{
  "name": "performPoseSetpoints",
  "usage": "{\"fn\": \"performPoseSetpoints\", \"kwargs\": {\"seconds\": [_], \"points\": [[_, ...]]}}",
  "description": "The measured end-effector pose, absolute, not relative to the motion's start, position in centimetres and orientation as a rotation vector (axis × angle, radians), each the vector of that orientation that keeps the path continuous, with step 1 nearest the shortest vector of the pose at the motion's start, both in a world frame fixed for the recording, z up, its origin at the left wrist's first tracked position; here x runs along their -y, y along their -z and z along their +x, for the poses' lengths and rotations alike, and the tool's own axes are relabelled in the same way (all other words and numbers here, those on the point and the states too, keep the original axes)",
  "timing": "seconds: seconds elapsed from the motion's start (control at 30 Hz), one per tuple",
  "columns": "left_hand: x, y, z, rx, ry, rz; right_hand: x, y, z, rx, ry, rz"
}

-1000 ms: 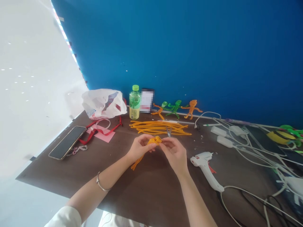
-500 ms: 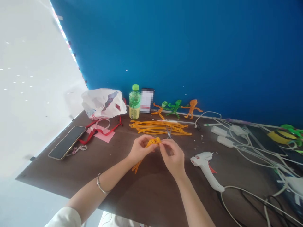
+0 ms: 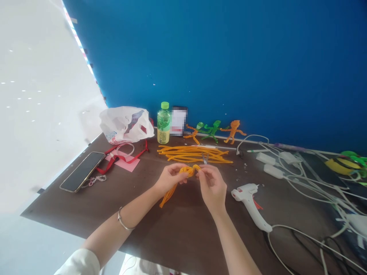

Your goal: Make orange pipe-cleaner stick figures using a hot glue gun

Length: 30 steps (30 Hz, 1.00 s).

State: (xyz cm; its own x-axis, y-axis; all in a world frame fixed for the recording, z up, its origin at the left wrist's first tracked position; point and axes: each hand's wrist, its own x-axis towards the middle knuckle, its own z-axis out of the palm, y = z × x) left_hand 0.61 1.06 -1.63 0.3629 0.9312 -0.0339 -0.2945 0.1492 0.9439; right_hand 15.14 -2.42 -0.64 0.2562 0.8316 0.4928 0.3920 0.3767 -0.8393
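Orange bundle point(image 3: 169, 195): long axis diagonal, free ends pointing near-left. Left hand point(image 3: 171, 178) fingers clamped on it; right hand point(image 3: 212, 187) fingertips pinch its loop.

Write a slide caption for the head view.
Left hand and right hand hold bent, thin orange strands above a dark brown tabletop.

A green-capped bottle point(image 3: 163, 124) stands beside a white bag point(image 3: 122, 124), a phone point(image 3: 82, 172) further left.
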Motion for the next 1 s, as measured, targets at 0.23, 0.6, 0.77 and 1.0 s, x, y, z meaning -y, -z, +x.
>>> {"fn": "performPoseSetpoints", "kwargs": {"seconds": [0.23, 0.6, 0.77, 1.0], "points": [[-0.95, 1.44, 0.46, -0.685, -1.13, 1.428, 2.38, 0.31, 15.57, 1.436, -0.238, -1.248], [-0.4, 1.08, 0.57, -0.756, -1.161, 1.736, 2.63, 0.25, 15.2, 1.528, -0.248, -1.252], [-0.72, 1.38, 0.52, -0.63, -1.089, 1.457, 2.6, -0.01, 15.34, 1.391, -0.368, -1.305], [-1.35, 1.89, 0.62, -0.639, -0.912, 1.061, 2.08, 0.3, 15.85, 1.268, -0.434, -1.405]]}}
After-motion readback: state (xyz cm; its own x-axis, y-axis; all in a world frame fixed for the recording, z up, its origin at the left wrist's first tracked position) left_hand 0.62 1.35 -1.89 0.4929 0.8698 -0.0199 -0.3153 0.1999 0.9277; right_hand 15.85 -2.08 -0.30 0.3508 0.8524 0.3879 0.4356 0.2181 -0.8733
